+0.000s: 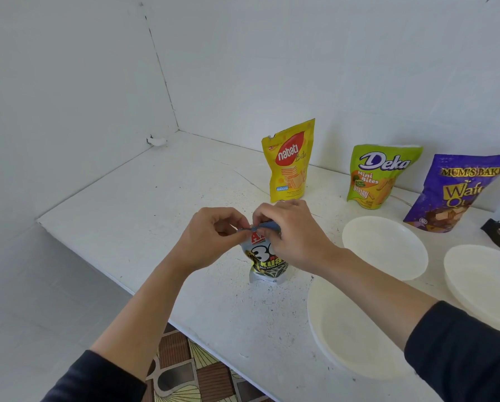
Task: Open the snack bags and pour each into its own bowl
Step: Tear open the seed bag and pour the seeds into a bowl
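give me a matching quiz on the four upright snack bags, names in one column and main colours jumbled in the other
Bags
1. nabati bag
2. Deka bag
3. Mum's Bake bag
4. seed bag

Colours
a. purple
b. silver-grey
c. yellow
d. green

Pairs: 1-c, 2-d, 3-a, 4-b
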Tool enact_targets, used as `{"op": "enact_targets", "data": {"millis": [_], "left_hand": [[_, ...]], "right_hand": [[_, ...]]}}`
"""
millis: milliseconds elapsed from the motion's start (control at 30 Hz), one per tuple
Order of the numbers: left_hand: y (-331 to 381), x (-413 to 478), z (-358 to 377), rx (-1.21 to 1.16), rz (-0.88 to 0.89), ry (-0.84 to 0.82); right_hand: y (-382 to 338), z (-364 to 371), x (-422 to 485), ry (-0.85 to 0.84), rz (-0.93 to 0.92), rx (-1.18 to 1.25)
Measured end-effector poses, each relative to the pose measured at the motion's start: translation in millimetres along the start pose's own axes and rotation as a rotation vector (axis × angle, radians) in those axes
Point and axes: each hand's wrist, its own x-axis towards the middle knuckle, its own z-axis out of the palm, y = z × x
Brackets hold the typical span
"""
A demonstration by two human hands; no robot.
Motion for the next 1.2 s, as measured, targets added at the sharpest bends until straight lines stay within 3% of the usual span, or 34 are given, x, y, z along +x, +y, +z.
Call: {"op": "enact_targets", "data": {"millis": [233, 333, 533, 667, 933, 1100, 1200], "left_hand": [[-1, 1, -6, 0.049, 0.042, -0.077], [2, 3, -12, 0.031, 0.022, -0.108], [7, 11, -19, -0.081, -0.047, -0.295], [3, 13, -18, -0.041, 0.052, -0.416], [-8, 12, 0, 0.098, 0.224, -0.262], [-5, 14, -1, 0.263, 0.313, -0.301], [-8, 11, -1, 0.22, 0.272, -0.308]], "right_hand": [[-4, -11, 9, -0.152, 0.001, -0.121], [-4, -12, 9, -0.102, -0.078, -0.137], [7, -11, -1, -0.057, -0.137, 0.061], [11, -17, -2, -0.094, -0.133, 0.12], [15, -23, -1, -0.145, -0.079, 0.219], [18, -26, 1, -0.235, -0.056, 0.193], [19, -26, 1, -0.247, -0.059, 0.201]]}}
